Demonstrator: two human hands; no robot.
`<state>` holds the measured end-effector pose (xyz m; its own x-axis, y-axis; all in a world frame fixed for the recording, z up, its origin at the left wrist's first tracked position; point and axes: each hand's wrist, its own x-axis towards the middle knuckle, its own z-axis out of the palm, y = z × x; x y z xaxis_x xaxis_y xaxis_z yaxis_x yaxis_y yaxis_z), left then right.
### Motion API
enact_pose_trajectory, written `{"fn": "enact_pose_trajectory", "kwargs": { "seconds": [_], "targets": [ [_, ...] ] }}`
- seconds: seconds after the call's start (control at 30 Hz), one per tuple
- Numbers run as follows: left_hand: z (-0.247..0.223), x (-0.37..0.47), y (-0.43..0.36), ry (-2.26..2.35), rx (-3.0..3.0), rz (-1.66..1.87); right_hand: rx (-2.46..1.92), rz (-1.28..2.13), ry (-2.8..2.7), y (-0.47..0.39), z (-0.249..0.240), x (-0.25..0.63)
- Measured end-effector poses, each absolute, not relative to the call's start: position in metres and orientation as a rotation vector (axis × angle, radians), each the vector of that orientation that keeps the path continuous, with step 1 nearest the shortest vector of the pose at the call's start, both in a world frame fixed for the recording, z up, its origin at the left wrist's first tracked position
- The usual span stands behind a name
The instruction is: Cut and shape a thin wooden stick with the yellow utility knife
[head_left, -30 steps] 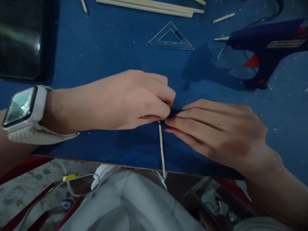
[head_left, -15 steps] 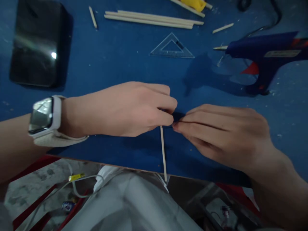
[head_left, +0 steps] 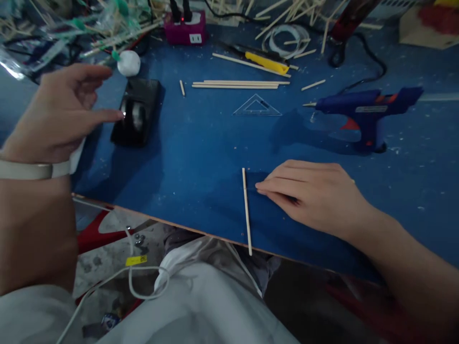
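My left hand is raised at the left with thumb and fingers apart, holding nothing. Its thumb tip overlaps a glossy black box-shaped object in view; whether they touch I cannot tell. A thin wooden stick lies on the blue table, its near end at the front edge. Just right of that stick, my right hand rests with thumb and fingertips pinched together. Whatever is between those fingertips is too small to make out. Beyond lies a clear set square.
A blue glue gun with a red trigger lies at the right. Several sticks lie behind the set square, near a yellow-handled tool. A purple power socket, a coil of clear tubing and a white ball are at the back.
My left hand has let go near the stick's far end and moved left to the black object. My right hand stays pinched beside the stick. The view now reaches farther back.
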<state>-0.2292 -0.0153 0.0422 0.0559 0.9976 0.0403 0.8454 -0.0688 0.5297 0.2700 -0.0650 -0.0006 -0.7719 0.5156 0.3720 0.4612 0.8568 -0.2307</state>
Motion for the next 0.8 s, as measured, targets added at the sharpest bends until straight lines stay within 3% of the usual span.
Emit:
{"fn": "enact_pose_trajectory", "kwargs": {
  "seconds": [0.23,0.8],
  "targets": [
    [-0.008,-0.255,-0.007,1.709,1.754,0.869,-0.715,0.205,-2.584,-0.062,-0.004,0.271],
    [-0.012,-0.254,-0.013,1.604,1.788,0.906,-0.695,0.204,-2.612,-0.062,-0.001,0.271]
  ]
}}
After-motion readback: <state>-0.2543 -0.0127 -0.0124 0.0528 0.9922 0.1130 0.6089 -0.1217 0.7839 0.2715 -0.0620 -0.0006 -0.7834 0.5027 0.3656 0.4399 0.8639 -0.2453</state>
